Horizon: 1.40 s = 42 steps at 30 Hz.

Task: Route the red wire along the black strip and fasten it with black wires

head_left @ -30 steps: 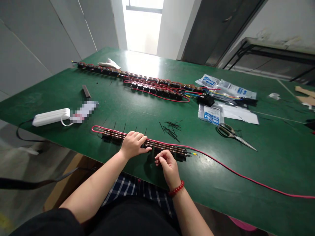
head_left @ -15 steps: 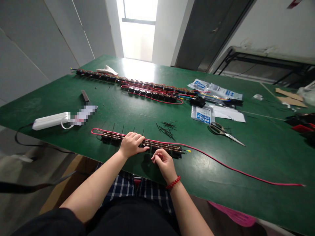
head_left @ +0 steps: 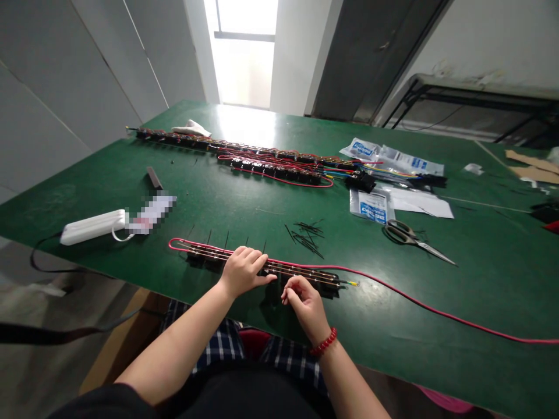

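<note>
Steadiness matters here: left hand [head_left: 244,270], half-curled and resting palm-down on the wired strip [head_left: 305,272], should press it flat while right hand [head_left: 305,299], just beside it, pinches something too small to identify.

The left hand [head_left: 243,271] lies palm-down, fingers stretched rightward; the right hand [head_left: 305,298], wrist bent, seems to pinch its fingertips together; both forearms reach forward.

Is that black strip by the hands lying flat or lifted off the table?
Flat. The long black component strip with copper rails lies full-length on the green table, left hand pressing on its middle.
</note>
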Available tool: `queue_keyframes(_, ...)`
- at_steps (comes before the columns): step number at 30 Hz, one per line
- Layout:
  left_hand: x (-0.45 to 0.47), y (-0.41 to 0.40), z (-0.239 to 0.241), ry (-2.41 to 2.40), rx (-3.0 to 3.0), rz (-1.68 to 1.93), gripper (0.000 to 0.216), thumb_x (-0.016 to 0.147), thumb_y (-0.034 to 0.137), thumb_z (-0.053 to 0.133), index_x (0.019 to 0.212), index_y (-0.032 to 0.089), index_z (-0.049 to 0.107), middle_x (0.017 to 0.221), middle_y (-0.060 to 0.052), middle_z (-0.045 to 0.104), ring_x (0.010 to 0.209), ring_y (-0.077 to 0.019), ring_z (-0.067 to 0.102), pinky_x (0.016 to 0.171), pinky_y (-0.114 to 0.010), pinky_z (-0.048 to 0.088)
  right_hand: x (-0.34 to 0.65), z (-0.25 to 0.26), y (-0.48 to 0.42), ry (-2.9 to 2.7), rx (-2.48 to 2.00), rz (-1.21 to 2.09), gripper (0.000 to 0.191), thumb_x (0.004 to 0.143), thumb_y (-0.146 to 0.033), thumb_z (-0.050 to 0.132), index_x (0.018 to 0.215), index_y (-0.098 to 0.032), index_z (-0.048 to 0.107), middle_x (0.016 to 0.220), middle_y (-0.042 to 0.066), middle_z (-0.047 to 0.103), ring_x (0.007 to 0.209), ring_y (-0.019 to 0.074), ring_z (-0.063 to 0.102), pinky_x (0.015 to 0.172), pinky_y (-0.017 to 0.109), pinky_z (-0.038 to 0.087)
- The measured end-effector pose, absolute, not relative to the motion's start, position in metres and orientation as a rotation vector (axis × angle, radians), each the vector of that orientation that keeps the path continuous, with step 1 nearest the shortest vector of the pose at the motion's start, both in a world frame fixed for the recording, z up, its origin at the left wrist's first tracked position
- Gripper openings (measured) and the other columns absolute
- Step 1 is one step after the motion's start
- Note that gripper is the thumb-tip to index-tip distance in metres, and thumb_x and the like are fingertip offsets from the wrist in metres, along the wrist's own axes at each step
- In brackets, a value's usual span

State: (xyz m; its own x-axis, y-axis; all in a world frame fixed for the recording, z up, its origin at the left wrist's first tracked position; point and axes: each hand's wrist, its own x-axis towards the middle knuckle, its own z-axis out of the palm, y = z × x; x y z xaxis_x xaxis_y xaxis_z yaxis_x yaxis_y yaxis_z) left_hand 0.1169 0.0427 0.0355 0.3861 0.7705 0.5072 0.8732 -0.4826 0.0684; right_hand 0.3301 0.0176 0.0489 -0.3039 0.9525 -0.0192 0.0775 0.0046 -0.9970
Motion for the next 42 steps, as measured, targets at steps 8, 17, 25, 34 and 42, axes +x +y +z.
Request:
queue_keyframes(8,0.115,0.042,0.037,-1.491,-2.48,-0.706,0.046,0.088,0.06,0.052,0.106,0.02,0.064,0.095,-0.008,0.069,0.086,-0.0219,0.061,0.079,-0.039,0.042,0.331,0.046,0.019,-1.496,-1.129,1.402,0.008,0.086,-0.027,0.055,0.08,-0.021,0.056,0.068,-0.001,0.061,0.06,0.0136,0.059,0.059,0.027,0.049)
queue_keyframes(17,0.119,0.044,0.041,-1.562,-2.494,-0.62,0.045,0.088,0.062,0.05,0.099,0.02,0.064,0.087,-0.007,0.067,0.084,-0.0236,0.059,0.078,-0.04,0.039,0.33,0.049,0.016,-1.486,-1.12,1.408,0.006,0.086,-0.024,0.055,0.081,-0.021,0.057,0.067,-0.002,0.063,0.06,0.0132,0.06,0.058,0.027,0.051)
queue_keyframes(25,0.118,0.044,0.041,-1.538,-2.497,-0.641,0.043,0.087,0.06,0.052,0.1,0.021,0.063,0.086,-0.007,0.067,0.083,-0.0246,0.057,0.077,-0.041,0.038,0.326,0.049,0.014,-1.313,-1.13,1.393,0.01,0.085,-0.03,0.06,0.083,-0.021,0.056,0.069,0.0,0.066,0.057,0.0123,0.061,0.057,0.027,0.053)
queue_keyframes(34,0.117,0.046,0.04,-1.546,-2.517,-0.635,0.044,0.089,0.06,0.048,0.099,0.02,0.064,0.086,-0.008,0.066,0.083,-0.0248,0.057,0.076,-0.041,0.037,0.329,0.077,0.033,-1.439,-1.112,1.085,0.003,0.086,-0.022,0.057,0.09,-0.023,0.058,0.088,0.004,0.072,0.064,0.0147,0.066,0.058,0.03,0.054)
queue_keyframes(42,0.116,0.047,0.042,-1.55,-2.519,-0.62,0.046,0.09,0.062,0.045,0.097,0.02,0.063,0.085,-0.007,0.065,0.081,-0.0241,0.056,0.075,-0.041,0.036,0.325,0.063,0.029,-1.9,-1.094,0.319,0.03,0.083,-0.008,0.054,0.107,-0.026,0.056,0.105,0.007,0.073,0.092,0.0217,0.071,0.081,0.041,0.058)
